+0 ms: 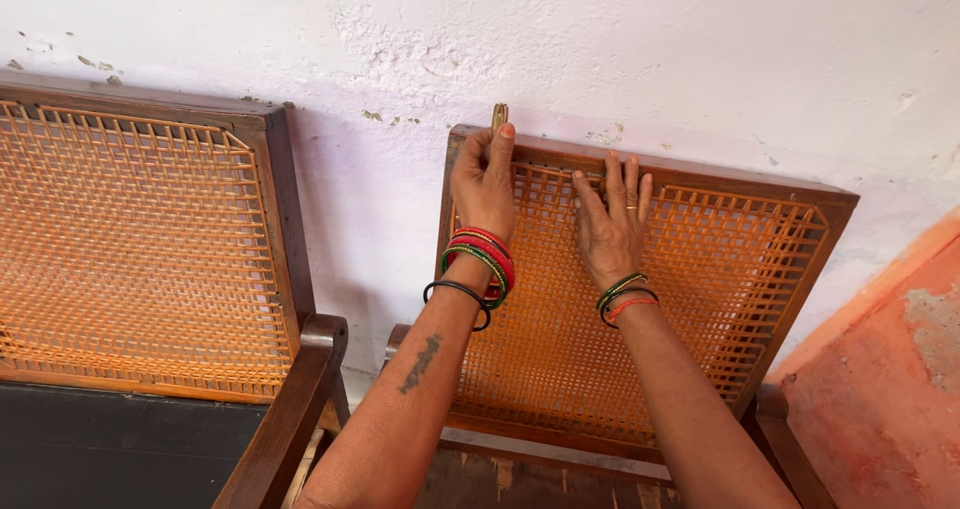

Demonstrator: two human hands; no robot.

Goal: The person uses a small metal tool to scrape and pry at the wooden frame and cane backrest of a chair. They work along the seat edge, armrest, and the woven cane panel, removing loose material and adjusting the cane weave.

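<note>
While the left hand (483, 184) pinches a slim brass tool (499, 117) at twelve o'clock, the right hand (610, 224) lies flat, fingers released, on the cane chair back (600, 359); its springy, likely fragile weave favours gripping the stiff wooden frame (740, 179).

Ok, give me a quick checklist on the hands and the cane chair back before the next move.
1. Left hand grips the tool: ok, thumb and fingers closed round it at the top rail.
2. Tool tip seated in a hole: cannot tell, the hand hides it.
3. Right hand steadies the weave: ok, flat on the cane, fingers spread.
4. Weave finished at top right: not ok, the mesh is more open there.
5. Bangles free of the strands: cannot tell.
</note>
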